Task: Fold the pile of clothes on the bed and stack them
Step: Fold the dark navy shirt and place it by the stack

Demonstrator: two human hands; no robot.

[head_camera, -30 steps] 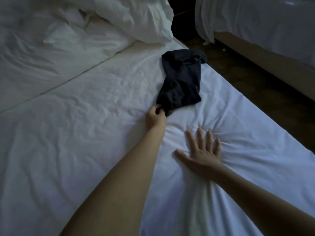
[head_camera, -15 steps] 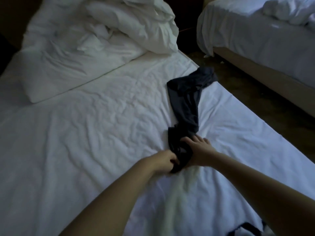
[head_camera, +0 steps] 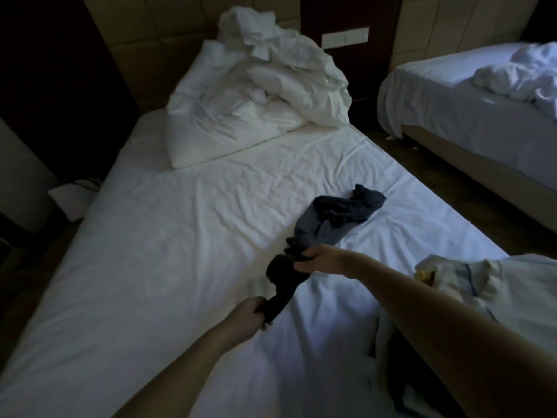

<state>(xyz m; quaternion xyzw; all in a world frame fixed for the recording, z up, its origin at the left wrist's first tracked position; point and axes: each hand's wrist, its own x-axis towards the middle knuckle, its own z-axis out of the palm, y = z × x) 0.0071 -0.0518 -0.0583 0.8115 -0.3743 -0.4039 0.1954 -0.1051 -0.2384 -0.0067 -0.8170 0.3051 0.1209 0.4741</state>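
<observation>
Left hand (head_camera: 250,310): grip closed, fingers curled round the near end of the dark garment (head_camera: 334,218).
Right hand (head_camera: 313,260): grip closed, fingers bunched round the garment partway along its length, beyond the left hand.
Dark garment: drawn out in a rope-like line from the left hand, through the right hand, to a crumpled far end that lay on the sheet near the bed's right edge. The stretch between the two hands was bunched and very dark; whether it touched the sheet could not be told.
Bed (head_camera: 150,267): white sheet, creased, filling most of the view.
Pale clothes (head_camera: 497,285): heaped on the near right part of the bed, beside the right forearm; dim, details unclear.
Duvet (head_camera: 271,86): white, crumpled in a mound at the head of the bed.
Pillow (head_camera: 217,140): under the near side of the duvet.
Second bed (head_camera: 467,116): to the right across a strip of floor, bedding rumpled.
White cloth (head_camera: 72,197): on the floor left of the bed.
</observation>
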